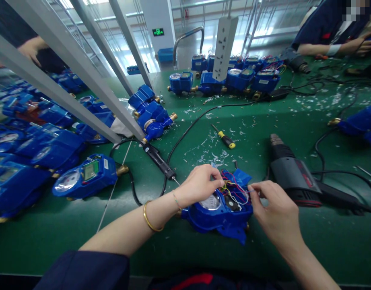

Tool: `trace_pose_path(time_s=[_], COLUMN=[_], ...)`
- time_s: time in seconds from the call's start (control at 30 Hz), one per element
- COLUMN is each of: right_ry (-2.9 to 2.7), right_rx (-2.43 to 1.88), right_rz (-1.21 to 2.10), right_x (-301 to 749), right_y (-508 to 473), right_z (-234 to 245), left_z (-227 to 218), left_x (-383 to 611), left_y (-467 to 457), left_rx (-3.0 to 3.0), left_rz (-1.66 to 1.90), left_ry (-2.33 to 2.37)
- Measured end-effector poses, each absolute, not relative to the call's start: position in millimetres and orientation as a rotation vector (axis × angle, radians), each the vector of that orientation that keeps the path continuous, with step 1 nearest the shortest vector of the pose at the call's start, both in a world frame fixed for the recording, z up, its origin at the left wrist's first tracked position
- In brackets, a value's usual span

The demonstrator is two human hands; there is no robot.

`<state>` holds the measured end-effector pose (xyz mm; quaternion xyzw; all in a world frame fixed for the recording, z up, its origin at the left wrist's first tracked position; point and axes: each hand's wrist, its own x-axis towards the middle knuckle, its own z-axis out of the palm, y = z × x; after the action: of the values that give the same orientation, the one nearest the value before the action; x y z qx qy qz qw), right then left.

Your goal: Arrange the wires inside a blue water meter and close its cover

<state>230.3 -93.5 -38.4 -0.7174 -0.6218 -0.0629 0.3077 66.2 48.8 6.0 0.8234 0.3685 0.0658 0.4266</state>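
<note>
A blue water meter (214,215) lies on the green bench in front of me, its housing open and a tangle of coloured wires (233,187) showing. My left hand (202,183) reaches over the meter's round dial and pinches the wires between thumb and finger. At the right side of the same meter, my right hand (274,205) has its thumb and forefinger closed at the end of the wires; what sits between those fingertips is too small to make out. A piece of blue plastic (242,177) stands behind the wires.
Right of the meter lies a heat gun (294,173). A black electric screwdriver (158,161) and a yellow-black screwdriver (224,139) rest beyond. Many blue meters (46,149) crowd the left; metal posts (79,68) rise there. A power strip (224,48) hangs ahead. Co-workers' hands (357,44) show behind.
</note>
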Motion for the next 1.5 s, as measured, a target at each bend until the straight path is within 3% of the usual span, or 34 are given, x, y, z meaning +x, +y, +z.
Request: trace_pose_path(time_s=[0.1,0.33,0.6,0.97,1.23,1.5], right_ry=[-1.784,-1.674,-1.587,-1.571,-1.488,-1.589], right_rx=[-2.019,-1.662,-1.786,-1.744,-1.757,-1.758], right_rz=[-0.053,0.250,0.585,0.503,0.885,0.814], right_x=[242.1,235.6,229.8,228.4,231.6,219.0], right_y=[-95.7,-75.4,-63.4,-69.1,-68.0,-63.0], right_z=[-33.6,2.4,-19.1,-16.0,-16.0,-24.4], left_z=[3.5,8.8,0.6,5.2,6.8,5.2], left_x=[64.0,72.7,79.9,81.7,81.2,93.0], left_y=[51.4,55.0,57.5,57.5,58.9,62.2], left_rx=[2.019,1.639,1.267,1.906,1.994,2.163], left_rz=[0.161,0.050,0.126,0.119,0.090,0.176], left_ry=[0.920,0.796,0.741,0.744,0.692,0.658])
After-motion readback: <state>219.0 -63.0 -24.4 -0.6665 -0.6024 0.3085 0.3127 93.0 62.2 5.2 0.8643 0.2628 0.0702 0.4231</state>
